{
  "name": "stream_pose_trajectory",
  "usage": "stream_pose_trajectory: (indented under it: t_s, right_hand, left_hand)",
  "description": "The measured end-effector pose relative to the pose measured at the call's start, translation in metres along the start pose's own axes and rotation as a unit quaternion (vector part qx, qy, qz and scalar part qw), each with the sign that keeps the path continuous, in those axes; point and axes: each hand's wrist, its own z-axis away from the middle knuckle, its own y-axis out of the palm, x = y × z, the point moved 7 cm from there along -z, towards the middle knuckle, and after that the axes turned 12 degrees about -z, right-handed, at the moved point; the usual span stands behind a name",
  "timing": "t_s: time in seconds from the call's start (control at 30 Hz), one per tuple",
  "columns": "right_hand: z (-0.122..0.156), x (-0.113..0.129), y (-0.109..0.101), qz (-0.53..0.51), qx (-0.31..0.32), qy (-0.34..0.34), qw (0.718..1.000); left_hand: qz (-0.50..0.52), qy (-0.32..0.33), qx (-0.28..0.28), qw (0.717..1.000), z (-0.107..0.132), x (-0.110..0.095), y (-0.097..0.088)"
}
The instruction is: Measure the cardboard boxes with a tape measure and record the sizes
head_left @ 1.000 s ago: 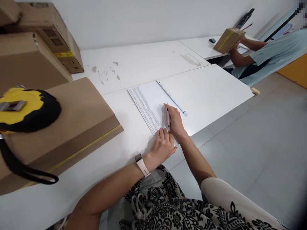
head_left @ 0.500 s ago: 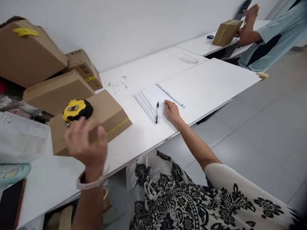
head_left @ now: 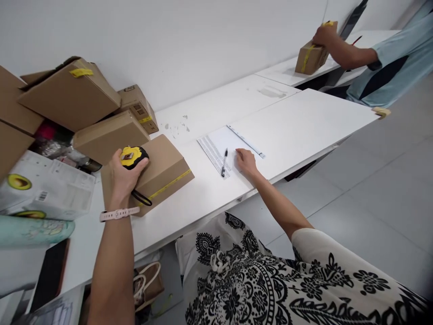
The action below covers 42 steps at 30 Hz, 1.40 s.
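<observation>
My left hand (head_left: 122, 177) is closed around a yellow and black tape measure (head_left: 133, 156) that sits on top of a cardboard box (head_left: 165, 169) with yellow tape. My right hand (head_left: 246, 161) lies flat with its fingers spread on a printed sheet of paper (head_left: 219, 143). A black pen (head_left: 224, 162) lies loose on the sheet just left of that hand. A thin ruler-like strip (head_left: 246, 141) runs along the sheet's far edge.
Several cardboard boxes (head_left: 69, 92) are stacked at the back left by the wall. A white avocado-printed box (head_left: 43, 185) lies at the left. Far right, another person (head_left: 382, 63) handles a small taped box (head_left: 309, 56). The white table's (head_left: 304, 117) edge runs diagonally; grey floor lies beyond.
My left hand left the paper, swung left and closed on the tape measure. The pen was let go and lies on the sheet. My right hand stayed on the paper.
</observation>
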Motion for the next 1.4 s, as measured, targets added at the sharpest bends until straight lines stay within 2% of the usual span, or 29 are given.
stream_pose_trajectory:
  t_s: [0.2,0.37,0.43,0.5,0.57,0.63,0.73,0.87,0.97,1.03,1.13,1.2,1.27,1.33,1.37,1.4]
  right_hand:
    - [0.003,0.000,0.001,-0.015,-0.008,-0.020,1.000]
    - [0.002,-0.001,0.001,-0.012,-0.010,-0.016,1.000]
    - [0.004,0.001,-0.001,-0.014,-0.017,-0.015,1.000]
    - [0.012,0.008,-0.007,-0.021,-0.053,-0.025,0.998]
    - [0.026,0.023,-0.011,-0.038,-0.094,-0.050,0.994]
    - [0.043,0.048,-0.005,-0.079,-0.096,-0.082,0.989]
    - [0.055,0.098,0.025,-0.201,-0.002,-0.099,0.975]
    - [0.042,0.160,0.080,-0.329,0.166,-0.030,0.929]
    - [0.038,0.188,0.110,-0.396,0.239,0.027,0.886]
    - [0.046,0.195,0.115,-0.419,0.253,0.037,0.871]
    - [0.070,0.189,0.099,-0.419,0.239,0.041,0.875]
    - [0.087,0.181,0.076,-0.394,0.219,0.053,0.891]
    - [0.096,0.179,0.043,-0.360,0.162,0.047,0.918]
    - [0.098,0.194,0.009,-0.353,0.100,-0.002,0.930]
    - [0.099,0.206,-0.003,-0.367,0.095,-0.033,0.925]
    - [0.100,0.221,-0.011,-0.392,0.117,-0.059,0.911]
  left_hand:
    - [-0.044,0.027,-0.014,0.999,-0.008,0.011,0.007]
    - [-0.038,0.022,-0.047,0.998,0.001,0.008,0.000]
    - [0.001,0.002,-0.056,0.998,0.005,0.012,-0.003]
    - [0.070,-0.031,-0.056,0.995,0.008,0.022,-0.005]
    - [0.157,-0.056,-0.057,0.984,0.009,0.036,-0.008]
    - [0.215,-0.063,-0.059,0.973,0.007,0.050,-0.014]
    - [0.212,-0.066,-0.068,0.973,0.004,0.070,-0.028]
    - [0.270,-0.094,-0.030,0.958,0.002,0.092,-0.034]
    - [0.333,-0.112,-0.012,0.936,0.008,0.100,-0.030]
    - [0.346,-0.124,-0.003,0.930,0.017,0.102,-0.026]
    - [0.359,-0.137,0.007,0.923,0.036,0.100,-0.024]
    - [0.361,-0.135,0.011,0.923,0.052,0.091,-0.028]
    - [0.348,-0.115,0.013,0.930,0.071,0.073,-0.038]
    - [0.325,-0.086,0.012,0.942,0.092,0.050,-0.052]
    - [0.313,-0.080,0.016,0.946,0.103,0.039,-0.058]
    - [0.303,-0.076,0.032,0.950,0.114,0.029,-0.062]
